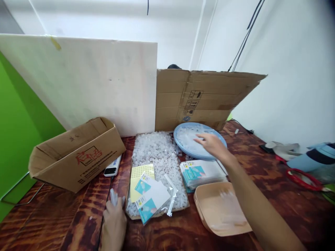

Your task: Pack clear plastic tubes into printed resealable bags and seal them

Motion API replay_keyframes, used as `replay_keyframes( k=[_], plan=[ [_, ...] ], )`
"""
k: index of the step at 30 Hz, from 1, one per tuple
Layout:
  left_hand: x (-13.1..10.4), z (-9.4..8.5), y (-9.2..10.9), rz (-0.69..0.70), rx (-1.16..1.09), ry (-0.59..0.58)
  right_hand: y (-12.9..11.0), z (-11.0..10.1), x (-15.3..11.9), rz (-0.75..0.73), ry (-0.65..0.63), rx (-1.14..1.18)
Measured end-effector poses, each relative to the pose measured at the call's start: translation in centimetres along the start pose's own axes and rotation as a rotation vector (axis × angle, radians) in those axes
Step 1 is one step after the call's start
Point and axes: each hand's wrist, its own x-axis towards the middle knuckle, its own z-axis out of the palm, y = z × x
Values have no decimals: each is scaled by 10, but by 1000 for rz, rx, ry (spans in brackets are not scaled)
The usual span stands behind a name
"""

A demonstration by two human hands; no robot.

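Note:
Near the table's front edge, my left hand (114,221) is closed around a few translucent tube-shaped pieces (113,197); their ends stick up past the fingers. My right hand (213,144) reaches over a round blue tray (221,137) heaped with clear, thin plastic pieces (187,137). Its visible fingers are apart, and nothing shows between them. Between the hands lies a shallow cardboard tray (180,208) full of small translucent pieces (157,150). Printed cards (148,209), a yellow sticker sheet (134,191) and a clear plastic bag (171,198) rest on top of those.
A stack of packaged cards (193,172) sits before the blue tray. Peach plastic trays (209,209) hold clear pieces under my right forearm. At left are an open cardboard box (96,158) and a phone (112,168). A blue bottle (311,157) and red tape roll (303,179) lie right.

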Motion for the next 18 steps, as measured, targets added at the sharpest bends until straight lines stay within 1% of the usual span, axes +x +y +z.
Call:
replay_keyframes(
  k=[1, 3, 4, 5, 6, 8, 10, 12, 15, 18],
  plan=[
    [6, 5, -5, -2, -26, -10, 27, -9, -16, 77, 28, -2],
    [18, 16, -15, 3, -91, -54, 74, -22, -59, 235, 82, 6],
    [23, 21, -19, 11, -117, -97, 94, -24, -84, 359, 101, 92],
    [27, 26, -23, 21, -130, -145, 110, -24, -110, 469, 85, 170],
    [30, 29, -26, 43, -136, -189, 125, -21, -136, 549, 30, 235],
    [35, 30, -27, 108, -128, -239, 146, -9, -183, 678, -4, 345],
    [39, 26, -24, 148, -95, -235, 156, 6, -220, 780, -10, 458],
    [44, 20, -19, 144, -44, -234, 159, 22, -246, 854, 11, 546],
    [49, 16, -13, 123, 14, -253, 156, 47, -269, 938, 91, 661],
    [50, 21, -12, 115, -6, -233, 149, 73, -280, 1024, 229, 748]
  ],
)
